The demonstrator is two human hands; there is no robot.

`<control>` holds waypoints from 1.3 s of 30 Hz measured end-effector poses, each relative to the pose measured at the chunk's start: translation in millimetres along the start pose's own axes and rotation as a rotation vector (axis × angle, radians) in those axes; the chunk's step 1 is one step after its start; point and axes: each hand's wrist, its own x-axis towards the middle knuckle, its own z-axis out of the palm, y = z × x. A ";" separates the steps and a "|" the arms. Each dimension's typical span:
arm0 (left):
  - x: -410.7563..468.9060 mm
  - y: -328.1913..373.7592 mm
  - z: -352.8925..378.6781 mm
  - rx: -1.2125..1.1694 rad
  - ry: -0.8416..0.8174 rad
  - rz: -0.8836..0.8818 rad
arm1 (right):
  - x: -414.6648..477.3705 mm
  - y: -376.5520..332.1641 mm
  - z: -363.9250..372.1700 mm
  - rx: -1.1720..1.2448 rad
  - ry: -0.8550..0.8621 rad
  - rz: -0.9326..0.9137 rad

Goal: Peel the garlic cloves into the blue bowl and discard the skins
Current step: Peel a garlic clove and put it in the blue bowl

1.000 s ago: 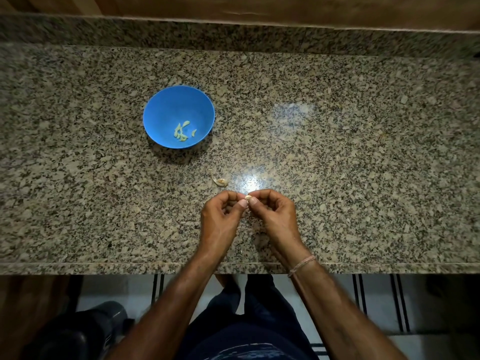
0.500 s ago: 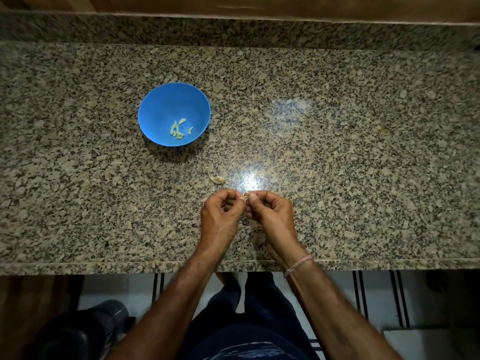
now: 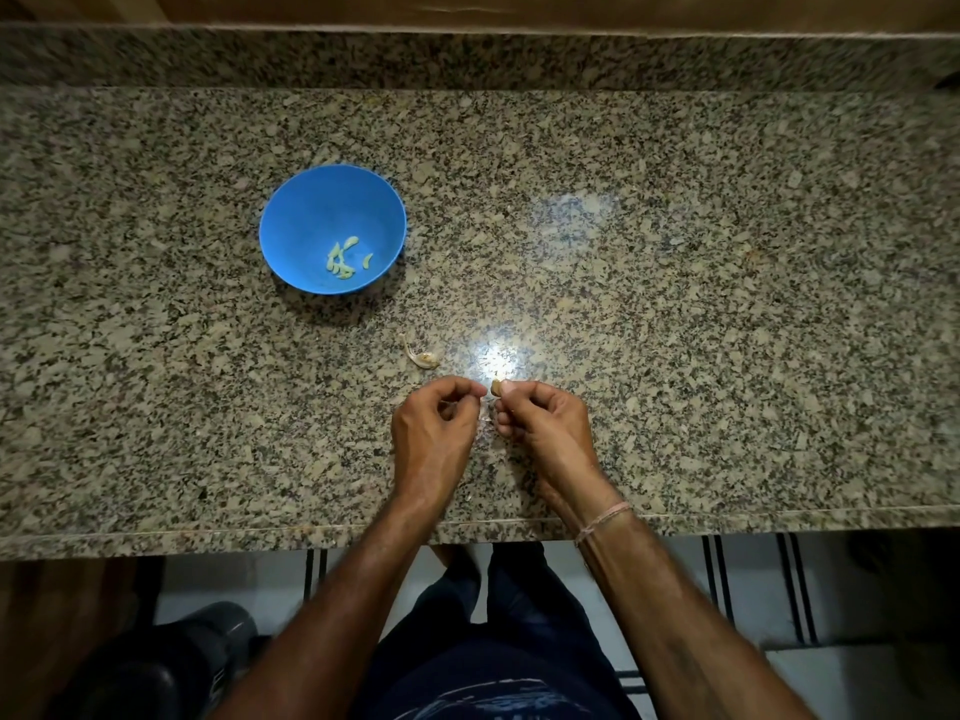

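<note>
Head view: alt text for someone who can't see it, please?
Over a granite counter, the right hand pinches a clove while the left hand pinches its skin. Ahead to the left sits a blue bowl holding peeled cloves, a skin scrap lying between.

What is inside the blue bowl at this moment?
The blue bowl holds a few pale peeled garlic cloves, clustered at its bottom, one slightly apart. No skins show. The cloves overlap, so their exact number cannot be seen.
</note>
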 end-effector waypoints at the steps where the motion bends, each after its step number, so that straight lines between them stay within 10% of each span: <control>1: 0.9 2.5 -0.2 -0.010 0.000 0.017 | -0.1 -0.6 -0.2 -0.024 -0.007 0.002; 9: 2.4 4.3 -7.0 0.166 0.021 0.252 | -2.0 -3.2 -4.8 -0.369 -0.005 -0.222; 39: 1.8 -1.3 -0.9 0.173 0.043 0.208 | 0.4 7.4 6.8 -0.849 0.201 -0.639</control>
